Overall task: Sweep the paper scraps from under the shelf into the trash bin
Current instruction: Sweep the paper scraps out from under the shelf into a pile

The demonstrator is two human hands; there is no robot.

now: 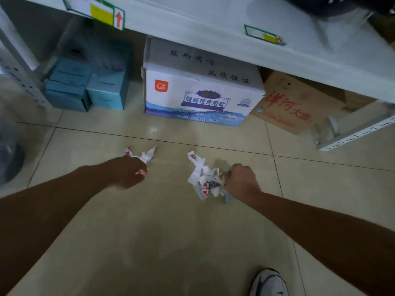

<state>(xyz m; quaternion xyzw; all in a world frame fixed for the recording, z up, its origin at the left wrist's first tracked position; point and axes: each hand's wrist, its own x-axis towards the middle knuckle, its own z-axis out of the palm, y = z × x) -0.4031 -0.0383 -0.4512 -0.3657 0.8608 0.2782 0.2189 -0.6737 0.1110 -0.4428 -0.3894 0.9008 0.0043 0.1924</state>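
Observation:
White paper scraps with red marks lie on the beige tiled floor in front of the shelf. My left hand is closed around one crumpled bunch of scraps, which sticks out past my knuckles. My right hand is closed on a larger pile of scraps and something thin and light blue that shows above and below my fist; what it is I cannot tell. No trash bin can be identified with certainty.
Under the white shelf board stand teal boxes, a white and blue salt carton and a tilted brown carton. A perforated shelf post stands at right. A dark rounded object sits at left. My shoe shows below.

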